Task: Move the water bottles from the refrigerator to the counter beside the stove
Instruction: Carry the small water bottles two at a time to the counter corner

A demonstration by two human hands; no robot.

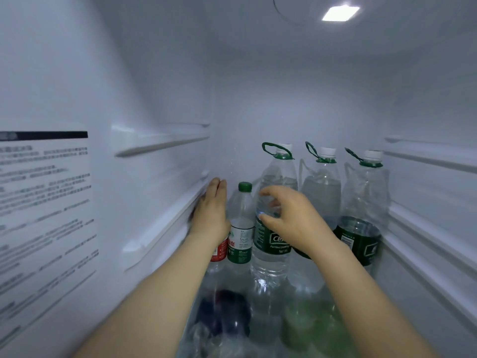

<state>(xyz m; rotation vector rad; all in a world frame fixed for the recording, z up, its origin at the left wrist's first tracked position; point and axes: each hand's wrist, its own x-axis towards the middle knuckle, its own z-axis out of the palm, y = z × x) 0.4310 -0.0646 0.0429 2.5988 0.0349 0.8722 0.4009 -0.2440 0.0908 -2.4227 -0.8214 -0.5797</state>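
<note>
Refrigerator shelf [335, 293]: five water bottles are counted, all upright, none yet removed.

- Small green-capped bottle [241, 223], left edge, beside red-labelled bottle [219, 250].
- Three large handled bottles [321, 187], rear edge.
- Left hand [210, 215]: grip released, flat.
- Right hand [291, 215]: grip released, curled at nearest large bottle [271, 244].

Tabletop unseen.

Location: the interior of a household refrigerator. White moulded shelf rails [160, 144] are seen left of the hands, a ceiling lamp [340, 13] above, and water bottles [320, 187] beyond them.
</note>
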